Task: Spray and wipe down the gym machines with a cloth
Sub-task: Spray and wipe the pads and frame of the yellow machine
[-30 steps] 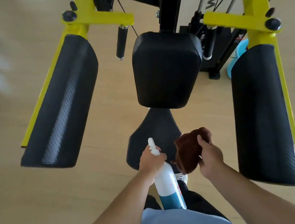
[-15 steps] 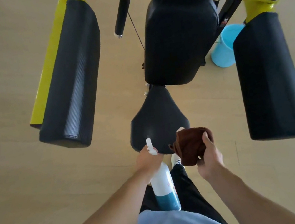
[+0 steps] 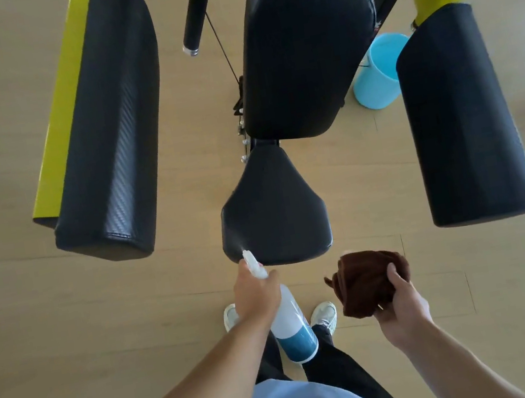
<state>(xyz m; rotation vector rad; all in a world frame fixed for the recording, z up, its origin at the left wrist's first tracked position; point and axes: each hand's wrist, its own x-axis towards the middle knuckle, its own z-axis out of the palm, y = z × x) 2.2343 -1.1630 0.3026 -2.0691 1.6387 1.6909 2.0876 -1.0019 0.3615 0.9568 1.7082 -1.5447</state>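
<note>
A yellow-framed gym machine fills the upper view. Its black seat pad point(image 3: 273, 211) sits at centre, the black back pad point(image 3: 306, 52) above it, and long black arm pads hang at left point(image 3: 110, 127) and right point(image 3: 459, 117). My left hand point(image 3: 256, 292) grips a white spray bottle point(image 3: 292, 325) with a blue label, its nozzle right at the seat pad's near left corner. My right hand point(image 3: 401, 307) holds a bunched brown cloth point(image 3: 365, 280), just below and right of the seat, apart from it.
A light blue bucket point(image 3: 379, 75) stands on the wooden floor behind the right arm pad. A black handle grip point(image 3: 198, 11) hangs at the top between the left pad and the back pad. My white shoes point(image 3: 324, 315) are below the seat.
The view has tilted down, so the machine sits higher in frame. My hands have spread apart: the cloth moved right and off the seat's edge, while the bottle's nozzle reached the seat's corner.
</note>
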